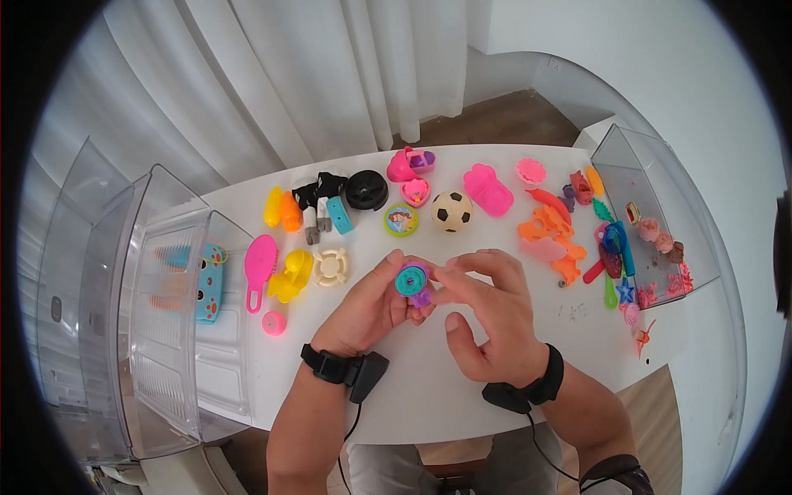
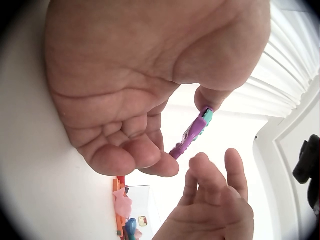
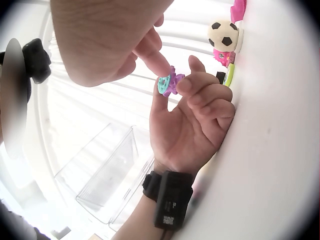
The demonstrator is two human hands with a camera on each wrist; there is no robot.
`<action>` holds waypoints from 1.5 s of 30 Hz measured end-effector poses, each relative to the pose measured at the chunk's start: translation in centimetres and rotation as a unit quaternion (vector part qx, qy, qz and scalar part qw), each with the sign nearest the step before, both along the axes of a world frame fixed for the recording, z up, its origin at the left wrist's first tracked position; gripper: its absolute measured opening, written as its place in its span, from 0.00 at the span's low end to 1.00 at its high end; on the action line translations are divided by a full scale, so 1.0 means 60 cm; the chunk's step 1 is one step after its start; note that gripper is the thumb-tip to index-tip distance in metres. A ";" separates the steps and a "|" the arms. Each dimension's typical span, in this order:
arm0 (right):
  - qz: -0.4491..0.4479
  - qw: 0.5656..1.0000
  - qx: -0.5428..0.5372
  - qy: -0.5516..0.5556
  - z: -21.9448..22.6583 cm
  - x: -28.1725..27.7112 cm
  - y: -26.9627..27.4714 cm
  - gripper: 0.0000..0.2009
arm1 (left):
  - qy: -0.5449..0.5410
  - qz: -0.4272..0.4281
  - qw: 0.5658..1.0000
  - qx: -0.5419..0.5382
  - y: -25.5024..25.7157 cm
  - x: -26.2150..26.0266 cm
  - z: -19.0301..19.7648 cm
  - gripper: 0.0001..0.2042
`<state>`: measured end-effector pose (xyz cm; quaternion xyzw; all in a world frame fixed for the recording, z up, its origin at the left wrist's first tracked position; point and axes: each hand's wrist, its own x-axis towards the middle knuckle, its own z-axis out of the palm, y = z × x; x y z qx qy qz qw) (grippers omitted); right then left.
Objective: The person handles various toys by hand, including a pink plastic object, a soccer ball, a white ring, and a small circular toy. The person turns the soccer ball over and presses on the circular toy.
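My left hand (image 1: 371, 301) pinches a small purple toy with a round teal dial (image 1: 411, 281) between thumb and fingers, above the front middle of the table. Seen edge-on in the left wrist view, the purple toy (image 2: 194, 131) looks thin, with teal on one face. My right hand (image 1: 495, 318) is beside it with fingers loosely bent and thumb spread apart, holding nothing. In the right wrist view, one right fingertip overlaps the edge of the toy (image 3: 170, 84). Beyond the hands lie a toy soccer ball (image 1: 452, 212) and a round green-rimmed toy (image 1: 401, 220).
Clear plastic bins stand at the left (image 1: 165, 330) and right (image 1: 660, 223) of the white table (image 1: 396, 355). A pink brush (image 1: 261, 268), yellow duck (image 1: 292, 276) and cream ring (image 1: 330, 267) lie left; orange pieces (image 1: 549, 227) and several small toys lie right.
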<state>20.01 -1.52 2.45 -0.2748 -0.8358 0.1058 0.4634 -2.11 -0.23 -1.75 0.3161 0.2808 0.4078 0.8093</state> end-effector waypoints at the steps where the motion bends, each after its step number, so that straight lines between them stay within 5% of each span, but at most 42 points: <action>1: -0.006 1.000 -0.006 0.007 0.003 -0.002 -0.001 0.32 | -0.001 -0.009 1.000 0.006 0.000 -0.001 0.001 0.28; 27: 0.006 0.998 -0.053 -0.028 0.015 -0.016 -0.013 0.30 | 0.013 0.008 1.000 -0.001 -0.005 0.010 0.012 0.27; 35: -0.037 0.998 -0.012 -0.055 0.000 -0.016 -0.009 0.20 | 0.019 -0.004 1.000 0.003 -0.005 0.005 0.012 0.27; 45: -0.030 0.997 -0.034 -0.062 0.002 -0.014 -0.007 0.18 | 0.032 0.004 0.999 -0.004 -0.007 0.007 0.018 0.27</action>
